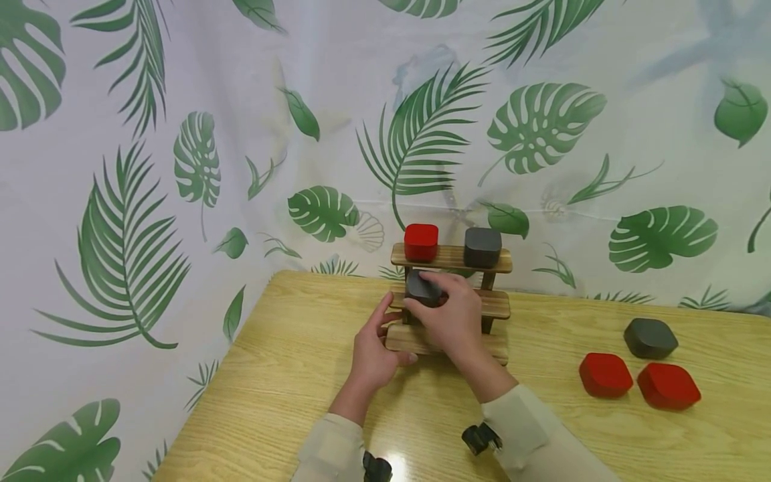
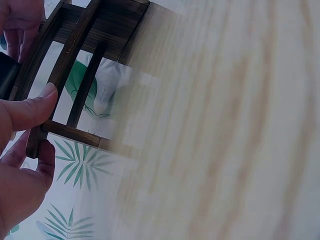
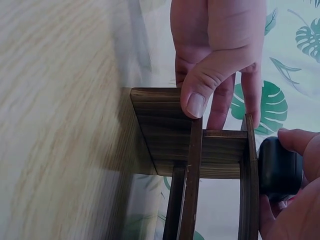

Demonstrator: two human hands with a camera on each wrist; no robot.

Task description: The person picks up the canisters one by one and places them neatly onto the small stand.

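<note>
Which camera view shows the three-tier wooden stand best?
The head view: the wooden stand shows all tiers, though the right hand partly hides it. Left and right wrist views show only cropped parts.

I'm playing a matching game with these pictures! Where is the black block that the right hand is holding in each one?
Head: black block just below and right of centre, in the right hand.
Left wrist: black block at the left edge, partly cut off.
Right wrist: black block right of centre, below the middle.
Shared landmark: the wooden stand.
</note>
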